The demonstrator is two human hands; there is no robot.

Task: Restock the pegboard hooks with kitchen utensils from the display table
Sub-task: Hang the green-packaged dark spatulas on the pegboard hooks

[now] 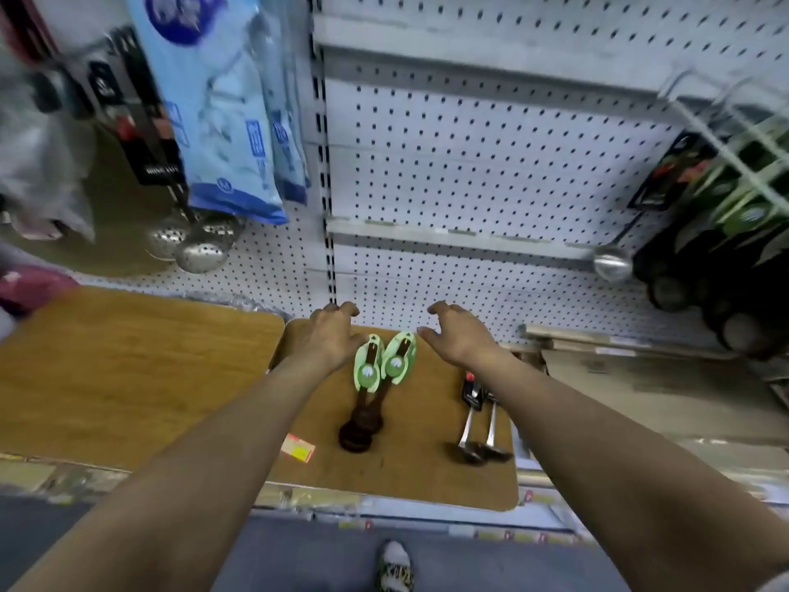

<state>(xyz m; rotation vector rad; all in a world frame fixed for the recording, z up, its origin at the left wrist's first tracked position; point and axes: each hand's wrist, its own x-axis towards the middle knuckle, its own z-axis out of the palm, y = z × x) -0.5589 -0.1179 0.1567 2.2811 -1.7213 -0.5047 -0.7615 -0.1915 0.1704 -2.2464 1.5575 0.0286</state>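
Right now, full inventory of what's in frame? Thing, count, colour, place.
wooden spoons: two, dark brown with green cards, middle of the small table, side by side
metal ladles: two, steel with black cards, right part of the small table
price tag: one, red and yellow, small table's left edge
small table: one, wood brown, below the pegboard
pegboard: white, mostly bare in the middle
skimmers: several, steel, hanging upper left
blue packets: at least two, hanging upper left
hanging ladle: one, steel, right
left hand: open, over the table's far edge
right hand: open, right of the spoon cards

Blue packaged goods (pixel 222 121) hang upper left; a yellow-and-red tag (pixel 299 448) lies below; a patterned shoe (pixel 395 568) shows.
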